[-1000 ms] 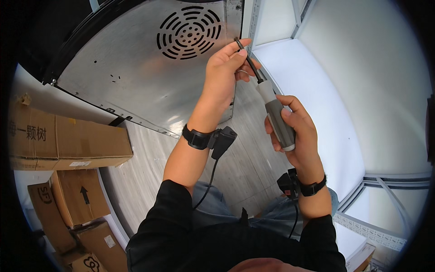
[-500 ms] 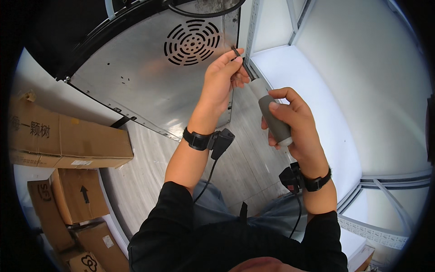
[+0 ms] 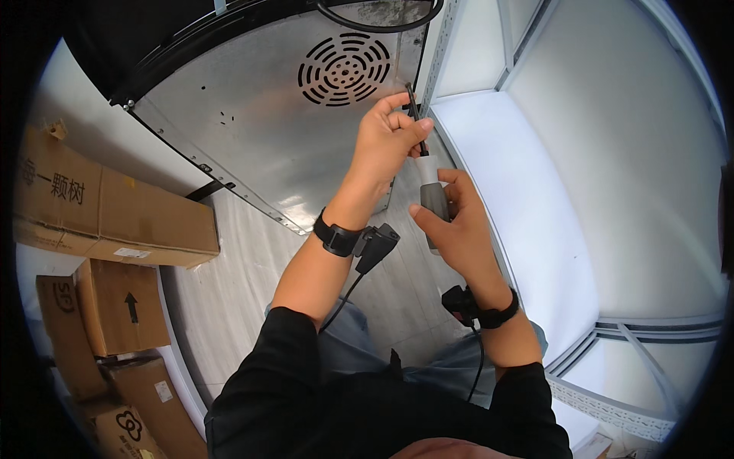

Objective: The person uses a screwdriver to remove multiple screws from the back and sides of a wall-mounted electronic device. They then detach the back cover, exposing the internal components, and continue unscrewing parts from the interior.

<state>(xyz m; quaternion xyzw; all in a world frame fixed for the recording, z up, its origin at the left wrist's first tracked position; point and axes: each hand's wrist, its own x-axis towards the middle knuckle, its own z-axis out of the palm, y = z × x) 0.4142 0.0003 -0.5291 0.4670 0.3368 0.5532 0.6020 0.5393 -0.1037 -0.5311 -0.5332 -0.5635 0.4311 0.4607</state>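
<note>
Two hands hold a screwdriver; cartons bear lettering.

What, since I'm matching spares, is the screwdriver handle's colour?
The handle is dark and light grey, clearest in the head view.

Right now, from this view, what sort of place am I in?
Probably a storeroom or workshop: cardboard boxes stacked on the left, white metal-framed shelving on the right, and a large vented metal panel ahead.

grey-handled screwdriver with dark shaft
</note>
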